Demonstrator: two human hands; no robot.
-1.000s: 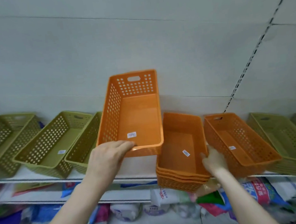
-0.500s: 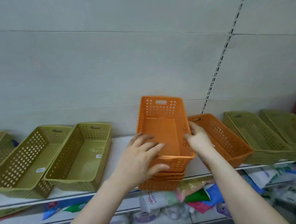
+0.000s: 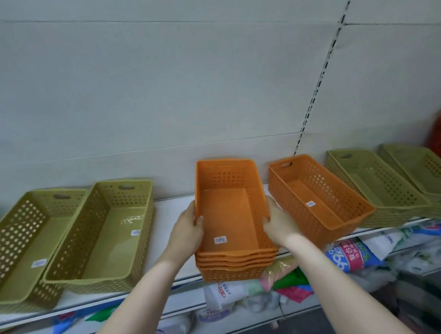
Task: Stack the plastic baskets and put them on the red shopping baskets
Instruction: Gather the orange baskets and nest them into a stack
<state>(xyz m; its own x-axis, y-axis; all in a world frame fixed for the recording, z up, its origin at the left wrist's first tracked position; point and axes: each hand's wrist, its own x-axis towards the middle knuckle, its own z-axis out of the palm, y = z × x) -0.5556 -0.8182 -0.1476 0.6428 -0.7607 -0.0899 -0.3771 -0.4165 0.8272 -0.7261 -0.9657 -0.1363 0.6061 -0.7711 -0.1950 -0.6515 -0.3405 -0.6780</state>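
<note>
On white shelf (image 3: 169,207), L hand (image 3: 186,231) & R hand (image 3: 279,221) grip nested orange perforated plastic basket stack (image 3: 230,220); next: add single orange basket (image 3: 318,197).

A long white shelf (image 3: 172,207) runs along the wall. On it sit two green baskets (image 3: 66,237) toward the left end, a stack of orange baskets (image 3: 236,263) overhanging the front edge, a single orange basket (image 3: 318,197), then more green baskets (image 3: 395,183) rightward.
</note>
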